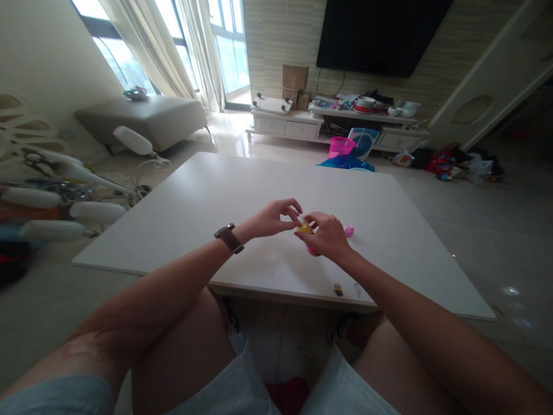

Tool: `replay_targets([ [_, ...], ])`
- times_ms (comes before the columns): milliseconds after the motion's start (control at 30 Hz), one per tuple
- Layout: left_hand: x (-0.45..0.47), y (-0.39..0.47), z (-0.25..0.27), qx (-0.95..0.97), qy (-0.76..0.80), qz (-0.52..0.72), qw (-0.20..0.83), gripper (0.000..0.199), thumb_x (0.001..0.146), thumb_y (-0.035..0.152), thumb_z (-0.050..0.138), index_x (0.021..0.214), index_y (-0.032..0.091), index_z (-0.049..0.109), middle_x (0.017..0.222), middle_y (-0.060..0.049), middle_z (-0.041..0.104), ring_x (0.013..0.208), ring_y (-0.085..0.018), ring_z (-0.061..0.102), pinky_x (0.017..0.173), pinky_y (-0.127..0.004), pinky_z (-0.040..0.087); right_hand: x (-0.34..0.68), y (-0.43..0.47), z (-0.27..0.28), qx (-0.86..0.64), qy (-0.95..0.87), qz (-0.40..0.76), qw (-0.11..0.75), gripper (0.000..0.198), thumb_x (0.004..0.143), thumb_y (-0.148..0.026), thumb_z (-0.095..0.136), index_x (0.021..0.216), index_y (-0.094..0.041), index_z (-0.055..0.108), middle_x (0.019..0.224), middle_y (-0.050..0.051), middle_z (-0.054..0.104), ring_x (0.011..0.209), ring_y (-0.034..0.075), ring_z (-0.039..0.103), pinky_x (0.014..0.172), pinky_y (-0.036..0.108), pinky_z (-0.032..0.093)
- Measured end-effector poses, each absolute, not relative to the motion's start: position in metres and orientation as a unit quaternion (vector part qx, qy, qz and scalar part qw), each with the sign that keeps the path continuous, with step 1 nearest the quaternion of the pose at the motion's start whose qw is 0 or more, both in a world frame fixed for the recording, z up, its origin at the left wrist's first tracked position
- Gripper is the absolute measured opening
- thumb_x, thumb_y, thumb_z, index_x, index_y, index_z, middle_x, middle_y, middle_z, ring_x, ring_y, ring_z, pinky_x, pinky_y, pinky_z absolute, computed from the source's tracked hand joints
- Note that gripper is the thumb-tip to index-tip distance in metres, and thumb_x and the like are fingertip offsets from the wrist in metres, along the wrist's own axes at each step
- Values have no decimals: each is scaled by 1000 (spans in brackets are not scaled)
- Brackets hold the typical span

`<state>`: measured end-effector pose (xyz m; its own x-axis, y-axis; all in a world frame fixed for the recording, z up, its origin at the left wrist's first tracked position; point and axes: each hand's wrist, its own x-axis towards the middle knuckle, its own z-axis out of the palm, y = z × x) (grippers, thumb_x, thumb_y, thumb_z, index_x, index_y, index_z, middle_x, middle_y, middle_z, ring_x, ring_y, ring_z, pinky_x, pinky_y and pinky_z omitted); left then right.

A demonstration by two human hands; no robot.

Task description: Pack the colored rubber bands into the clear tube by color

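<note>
My right hand [326, 233] is closed around a small bottle [305, 227] with a yellow upper part and a clear neck. Pink shows below the fingers, near the tabletop. From the other side, the curved thumb and forefinger of my left hand [276, 219] meet at the neck in a pinch. A watch with a brown strap [231, 238] is on my left wrist. Just beyond my right hand lies a small pink object [348, 231], partly hidden. Near the front edge are a small yellow-and-dark cartoon figure [337, 289] and a little clear piece [356, 289].
The white table [207, 190] spans the space before my knees. Behind its far edge are a blue object [345, 162] and a pink basket [341, 146]. A low cabinet [302, 130] stands under the television [382, 34]. White-padded metal parts [101, 212] crowd the left side.
</note>
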<state>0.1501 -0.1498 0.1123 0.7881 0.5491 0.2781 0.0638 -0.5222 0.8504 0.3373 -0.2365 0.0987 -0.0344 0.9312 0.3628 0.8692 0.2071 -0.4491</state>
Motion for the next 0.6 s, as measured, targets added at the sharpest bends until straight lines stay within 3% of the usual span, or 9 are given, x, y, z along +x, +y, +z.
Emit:
replay_targets([
  [233, 150, -150, 113, 831, 205, 304, 417, 18, 79, 19, 68, 96, 16, 62, 94, -4, 72, 93, -18, 71, 90, -34, 50, 339, -239, 100, -629, -713, 56, 304, 27, 74, -39, 77, 95, -22, 71, 94, 3, 76, 80, 22, 70, 79, 35, 47],
  [400, 149, -148, 113, 841, 218, 316, 381, 20, 78, 19, 68, 97, 18, 65, 105, -5, 67, 101, -19, 65, 90, -34, 51, 340, -237, 98, -619, -692, 117, 352, 26, 74, -35, 76, 97, -23, 70, 92, 1, 75, 83, 21, 71, 78, 34, 51],
  [600, 149, -146, 102, 835, 223, 281, 416, 44, 69, 24, 80, 109, 20, 61, 117, -8, 64, 107, -22, 64, 86, -34, 54, 342, -231, 96, -576, -646, 211, 455, 31, 70, -38, 79, 91, -21, 63, 93, 2, 72, 88, 21, 71, 84, 37, 56],
])
